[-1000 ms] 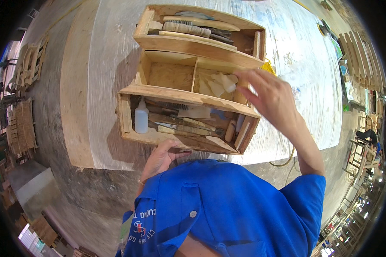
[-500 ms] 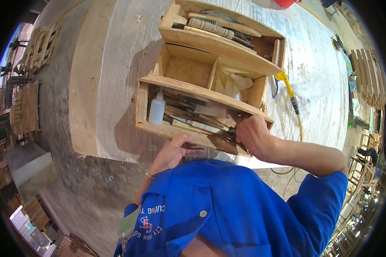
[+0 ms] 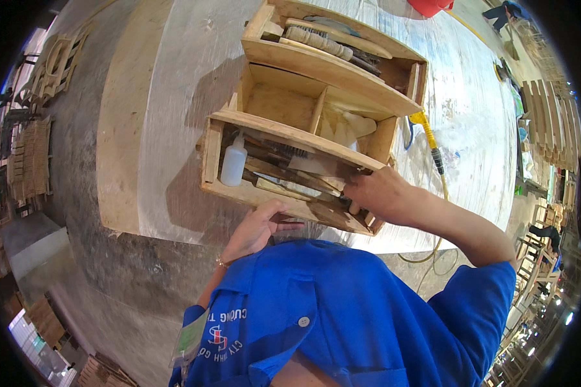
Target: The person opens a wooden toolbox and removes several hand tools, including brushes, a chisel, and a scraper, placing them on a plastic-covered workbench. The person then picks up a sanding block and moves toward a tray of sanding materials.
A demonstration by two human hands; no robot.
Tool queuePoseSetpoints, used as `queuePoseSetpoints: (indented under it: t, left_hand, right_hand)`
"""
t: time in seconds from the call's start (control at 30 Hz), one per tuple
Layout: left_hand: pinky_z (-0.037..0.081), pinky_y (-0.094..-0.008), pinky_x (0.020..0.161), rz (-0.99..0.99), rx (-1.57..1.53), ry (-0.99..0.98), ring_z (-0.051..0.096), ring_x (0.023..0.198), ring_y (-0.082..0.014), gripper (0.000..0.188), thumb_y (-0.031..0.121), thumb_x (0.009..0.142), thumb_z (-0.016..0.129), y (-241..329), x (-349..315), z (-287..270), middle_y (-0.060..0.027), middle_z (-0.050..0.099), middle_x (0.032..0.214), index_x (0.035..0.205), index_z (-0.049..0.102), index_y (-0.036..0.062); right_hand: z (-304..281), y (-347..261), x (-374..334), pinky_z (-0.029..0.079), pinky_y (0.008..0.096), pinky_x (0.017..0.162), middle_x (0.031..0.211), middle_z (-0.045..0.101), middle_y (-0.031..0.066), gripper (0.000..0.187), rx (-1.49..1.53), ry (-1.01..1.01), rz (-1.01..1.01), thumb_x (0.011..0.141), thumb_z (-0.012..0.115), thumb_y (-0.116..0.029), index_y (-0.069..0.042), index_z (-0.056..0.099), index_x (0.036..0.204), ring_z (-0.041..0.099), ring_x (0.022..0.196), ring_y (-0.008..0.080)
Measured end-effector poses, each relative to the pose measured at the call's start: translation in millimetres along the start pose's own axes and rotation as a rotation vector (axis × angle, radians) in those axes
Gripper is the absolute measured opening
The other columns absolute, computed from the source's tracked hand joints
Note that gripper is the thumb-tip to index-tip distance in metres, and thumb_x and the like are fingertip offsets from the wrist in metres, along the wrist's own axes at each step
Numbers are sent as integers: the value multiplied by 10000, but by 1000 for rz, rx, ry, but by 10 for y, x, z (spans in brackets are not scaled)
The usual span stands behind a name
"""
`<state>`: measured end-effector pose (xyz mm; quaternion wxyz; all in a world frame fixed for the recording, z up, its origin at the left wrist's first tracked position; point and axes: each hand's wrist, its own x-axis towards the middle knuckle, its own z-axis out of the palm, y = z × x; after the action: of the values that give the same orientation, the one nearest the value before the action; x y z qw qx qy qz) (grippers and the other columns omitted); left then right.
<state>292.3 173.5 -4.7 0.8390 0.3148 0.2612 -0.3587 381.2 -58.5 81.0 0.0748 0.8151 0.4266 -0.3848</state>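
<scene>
In the head view I see the right hand (image 3: 382,192) among tools (image 3: 284,173) at the box's (image 3: 329,74) near right end. I'd expect stiff, light tools, best gripped by their handles. Its fingers are partly hidden; I can't tell if they pinch. The left hand (image 3: 255,229), fingers parted, is at the box's front.

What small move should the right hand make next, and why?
Perhaps the bare right hand should close on one of the long brown tools: it reaches into the near compartment of the pale wooden box, where they lie; any grip is hidden.
</scene>
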Motion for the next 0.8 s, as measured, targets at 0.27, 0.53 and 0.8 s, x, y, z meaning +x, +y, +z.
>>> queuePoseSetpoints:
  t: [0.27,0.53,0.8]
  left_hand:
    - [505,-392,841,17,40,28,566,931,-211,199,125,858,489,40,-48,56,-97,562,1007,998,530,-10]
    - [515,-386,795,146,31,-7,575,935,-221,268,156,862,528,10,-145,109,-107,557,1049,1084,508,7]
    - [510,-388,793,101,44,-8,572,965,-226,363,169,865,549,33,-74,67,-98,533,1127,1191,451,42]
  right_hand:
    - [-775,310,-498,472,345,628,795,634,68,231,466,484,8,735,598,-62,-97,540,956,617,705,253]
    - [-877,-89,295,505,320,581,887,592,0,179,-88,677,-91,752,577,-139,-116,601,928,620,768,210]
    - [-478,-761,1162,455,218,476,925,457,72,331,-477,868,-260,678,591,-195,-64,540,978,521,648,94]
